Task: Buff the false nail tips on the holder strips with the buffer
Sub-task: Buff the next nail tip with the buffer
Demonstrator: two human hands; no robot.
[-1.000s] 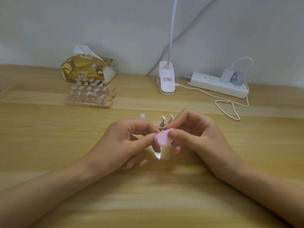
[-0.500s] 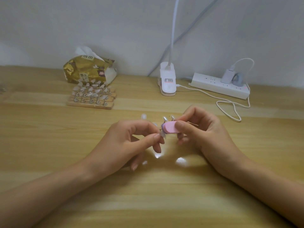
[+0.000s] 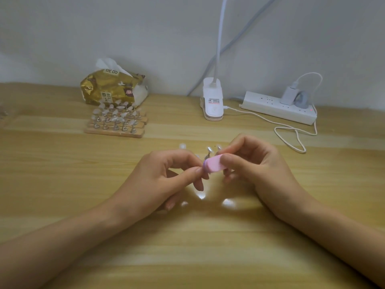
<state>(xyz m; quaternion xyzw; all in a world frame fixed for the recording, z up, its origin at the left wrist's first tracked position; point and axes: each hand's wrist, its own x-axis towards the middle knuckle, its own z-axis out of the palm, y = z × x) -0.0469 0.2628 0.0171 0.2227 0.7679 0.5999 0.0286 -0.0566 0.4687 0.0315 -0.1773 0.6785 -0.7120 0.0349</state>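
Buffer (image 3: 214,166) has shifted up and right; right hand (image 3: 260,170) pinches it, left hand (image 3: 166,176) pinches a mostly hidden nail tip.

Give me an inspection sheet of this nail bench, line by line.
Surface: light wooden table, lamp glare near its middle.
Job's things: pink buffer in the right hand; stacked holder strips with nail tips at rear left; metal stands just beyond the buffer.
Clutter: gold tissue pack behind the strips.
Grips: right hand pinches the buffer; left hand pinches at its end, likely a nail tip, hidden.
Cables: white cable loops from the power strip to the clip lamp.
Surroundings: plain wall; nothing else seen.
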